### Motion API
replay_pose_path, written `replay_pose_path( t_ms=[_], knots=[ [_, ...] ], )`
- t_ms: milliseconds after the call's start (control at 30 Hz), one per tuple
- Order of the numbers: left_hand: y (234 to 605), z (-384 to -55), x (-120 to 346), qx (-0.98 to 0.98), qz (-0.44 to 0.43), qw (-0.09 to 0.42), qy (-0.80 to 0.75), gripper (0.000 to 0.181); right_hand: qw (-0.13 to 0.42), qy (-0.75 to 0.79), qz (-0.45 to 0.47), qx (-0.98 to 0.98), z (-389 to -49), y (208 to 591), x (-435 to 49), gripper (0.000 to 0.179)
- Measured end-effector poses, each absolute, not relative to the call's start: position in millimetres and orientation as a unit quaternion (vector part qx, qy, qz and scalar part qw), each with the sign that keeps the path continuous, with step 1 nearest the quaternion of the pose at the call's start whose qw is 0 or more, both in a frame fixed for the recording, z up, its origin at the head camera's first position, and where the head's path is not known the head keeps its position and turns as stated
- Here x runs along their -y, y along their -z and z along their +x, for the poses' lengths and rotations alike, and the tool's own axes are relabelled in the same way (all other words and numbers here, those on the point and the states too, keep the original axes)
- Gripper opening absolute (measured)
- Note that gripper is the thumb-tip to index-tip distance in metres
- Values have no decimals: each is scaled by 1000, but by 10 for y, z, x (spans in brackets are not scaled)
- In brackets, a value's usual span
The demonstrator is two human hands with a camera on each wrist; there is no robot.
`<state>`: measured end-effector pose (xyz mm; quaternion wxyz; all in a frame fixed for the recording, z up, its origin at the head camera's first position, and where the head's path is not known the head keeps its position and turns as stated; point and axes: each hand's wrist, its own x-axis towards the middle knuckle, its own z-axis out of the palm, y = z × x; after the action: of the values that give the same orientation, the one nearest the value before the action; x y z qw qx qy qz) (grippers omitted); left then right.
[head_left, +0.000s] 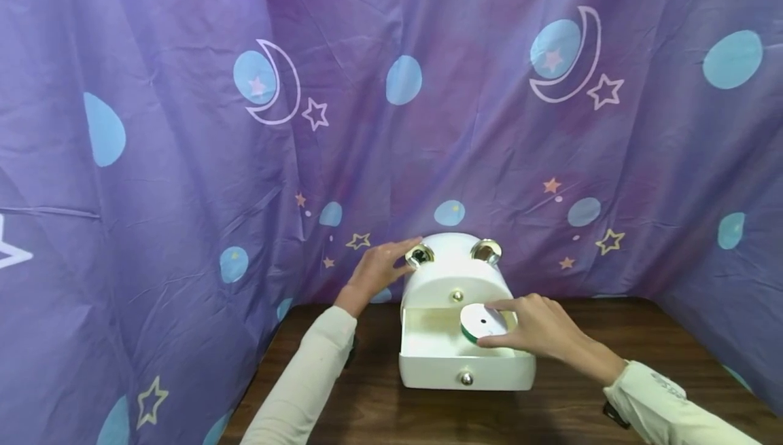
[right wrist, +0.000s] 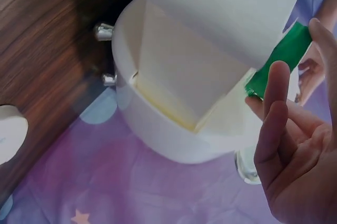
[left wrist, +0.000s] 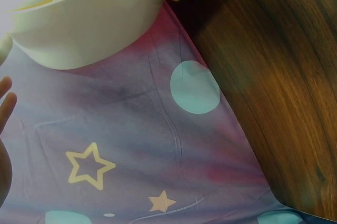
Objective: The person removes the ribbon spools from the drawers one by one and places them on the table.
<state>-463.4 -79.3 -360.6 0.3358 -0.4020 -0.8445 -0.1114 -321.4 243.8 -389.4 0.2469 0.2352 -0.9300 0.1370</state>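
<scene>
A white storage box (head_left: 455, 261) with two shiny, gold-rimmed ears stands on the table, its lower drawer (head_left: 467, 371) pulled out toward me. Over this drawer my right hand (head_left: 541, 328) pinches a spool of green ribbon (head_left: 483, 323) by its edge, thumb on one side and fingers on the other. Its white round face with a small dark centre hole points up at the head camera. In the right wrist view the green ribbon (right wrist: 281, 58) shows along the rim beside the fingers. My left hand (head_left: 379, 270) has its fingertips at the box's left ear (head_left: 420, 255), fingers extended.
The dark wooden table (head_left: 587, 390) carries the box near its back edge. Behind and at the sides hangs a purple curtain (head_left: 342, 159) with moons and stars. A silver knob (head_left: 457, 295) marks the upper drawer. A white rounded object (right wrist: 10, 133) shows at the right wrist view's left edge.
</scene>
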Motion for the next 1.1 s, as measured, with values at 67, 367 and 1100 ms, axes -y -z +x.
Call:
replay_pose_path(
  t_ms=[67,367,1100],
  knots=[
    [3614,-4640,797,842,-404,339,113,72,248,-141,228,931,-3188,3873,-2497,76],
    [3606,-4648,802,841,-401,348,106,71,239,-145,188,942,-3084,3756,-2859,76],
    [3598,-4606,812,837,-408,348,111,69,189,-153,65,968,-3064,4585,-4059,81]
  ],
)
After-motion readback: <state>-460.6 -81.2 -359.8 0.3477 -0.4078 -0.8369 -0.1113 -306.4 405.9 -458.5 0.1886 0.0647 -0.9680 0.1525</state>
